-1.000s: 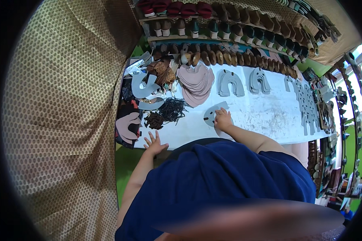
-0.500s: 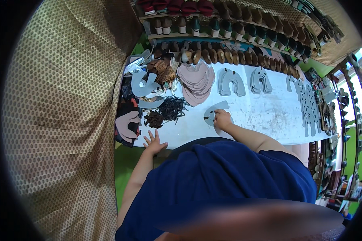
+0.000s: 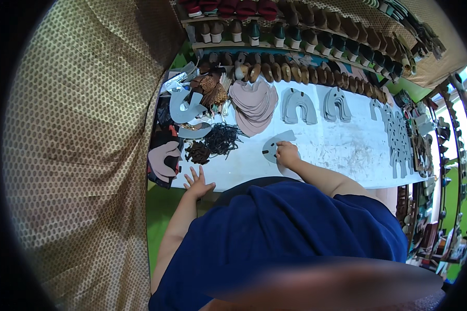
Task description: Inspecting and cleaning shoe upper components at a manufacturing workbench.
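A grey U-shaped shoe-upper piece (image 3: 269,147) lies flat on the white-covered table in front of me, with small dark patches on it. My right hand (image 3: 287,154) is over its right part, fingers bent together and fingertips down on the piece. Whatever is between those fingertips is too small to make out. At the table's front edge on the left, my left hand (image 3: 197,185) is open with fingers spread and holds nothing. Just beyond it sit a small heap of dark brown strips (image 3: 197,152) and a tangle of black strips (image 3: 222,139).
Fanned pink pieces (image 3: 254,103) lie behind the black strips. Two stacks of grey U-shaped pieces (image 3: 299,108) stand farther back, with more patched grey pieces (image 3: 398,137) at the right. Rows of shoes (image 3: 280,72) line the back. A patterned curtain (image 3: 88,155) hangs at left.
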Demonstrator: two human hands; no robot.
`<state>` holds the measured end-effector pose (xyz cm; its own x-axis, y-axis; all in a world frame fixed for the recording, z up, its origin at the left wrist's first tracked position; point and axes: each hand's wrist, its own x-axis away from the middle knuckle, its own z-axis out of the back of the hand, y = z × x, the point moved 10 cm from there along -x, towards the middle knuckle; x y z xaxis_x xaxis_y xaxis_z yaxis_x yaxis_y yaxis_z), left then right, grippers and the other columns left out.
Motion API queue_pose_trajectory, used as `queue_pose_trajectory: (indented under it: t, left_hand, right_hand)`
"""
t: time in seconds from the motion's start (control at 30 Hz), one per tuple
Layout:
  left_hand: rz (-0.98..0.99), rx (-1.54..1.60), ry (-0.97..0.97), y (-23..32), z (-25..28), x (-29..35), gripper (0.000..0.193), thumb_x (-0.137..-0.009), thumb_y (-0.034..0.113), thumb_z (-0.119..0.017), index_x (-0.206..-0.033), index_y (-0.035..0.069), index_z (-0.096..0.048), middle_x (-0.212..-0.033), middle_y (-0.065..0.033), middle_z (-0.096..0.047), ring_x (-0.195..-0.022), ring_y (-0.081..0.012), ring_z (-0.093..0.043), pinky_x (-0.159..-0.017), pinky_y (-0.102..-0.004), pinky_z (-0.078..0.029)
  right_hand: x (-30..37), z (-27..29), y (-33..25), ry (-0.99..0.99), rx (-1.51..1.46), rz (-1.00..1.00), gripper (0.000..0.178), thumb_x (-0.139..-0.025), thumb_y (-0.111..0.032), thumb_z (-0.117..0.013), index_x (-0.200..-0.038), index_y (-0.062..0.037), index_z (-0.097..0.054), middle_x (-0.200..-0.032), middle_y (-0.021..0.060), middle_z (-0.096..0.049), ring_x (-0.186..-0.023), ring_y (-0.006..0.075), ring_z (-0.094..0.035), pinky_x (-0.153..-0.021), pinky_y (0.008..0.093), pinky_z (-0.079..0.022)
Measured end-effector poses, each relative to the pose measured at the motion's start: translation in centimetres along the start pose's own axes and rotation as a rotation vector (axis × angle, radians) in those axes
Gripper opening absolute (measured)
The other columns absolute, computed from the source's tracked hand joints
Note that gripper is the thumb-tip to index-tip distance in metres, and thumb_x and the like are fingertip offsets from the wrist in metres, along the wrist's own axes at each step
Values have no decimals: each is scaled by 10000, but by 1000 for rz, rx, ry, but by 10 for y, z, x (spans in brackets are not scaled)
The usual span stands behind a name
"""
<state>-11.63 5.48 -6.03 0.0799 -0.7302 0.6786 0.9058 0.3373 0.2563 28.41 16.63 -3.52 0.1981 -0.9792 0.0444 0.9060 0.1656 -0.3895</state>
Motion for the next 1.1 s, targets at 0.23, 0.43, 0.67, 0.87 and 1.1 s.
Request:
queue_pose_trajectory:
  t: [0.23,0.43,0.67,0.87,1.1]
  left_hand:
    - [-1,13,10,0,1,-1,1204,-765,631,-686,-1559,273,146,-1590,-174,282,-1427,-499,254,-1101,-694,40]
    - [13,7,1,1,1,1,1199,-772,628,-684,-1558,274,149,-1593,-168,279,-1432,-491,251,-1106,-686,41]
    - [15,2,-1,3,4,3,1189,-783,617,-683,-1558,271,150,-1595,-176,268,-1434,-490,245,-1112,-677,39]
    - [24,-7,0,3,1,3,1185,-786,615,-681,-1559,266,146,-1596,-181,261,-1435,-491,243,-1113,-675,38]
    - [21,-11,15,5,2,4,1184,-786,618,-680,-1560,267,145,-1595,-185,261,-1435,-493,240,-1114,-674,36]
  right_hand:
    - [43,-10,-26,-209,366,508,554,-934,-358,-532,-1439,-143,-455,-1555,38,-373,-1472,230,-266,-1135,669,-162]
    - [55,-12,-27,-434,323,358,682,-987,-506,-387,-1554,-155,-247,-1632,7,-208,-1518,244,-126,-1122,712,-72]
    - [29,-10,-26,-359,361,339,685,-991,-538,-353,-1550,-151,-263,-1631,12,-209,-1521,246,-98,-1126,712,-48]
    - [15,-9,-30,-489,371,260,663,-1001,-532,-335,-1544,-155,-285,-1628,2,-217,-1517,253,-116,-1129,712,-43]
    - [3,-9,-21,-525,254,191,586,-1004,-491,-370,-1510,-195,-367,-1608,-29,-272,-1507,275,-154,-1106,743,-102]
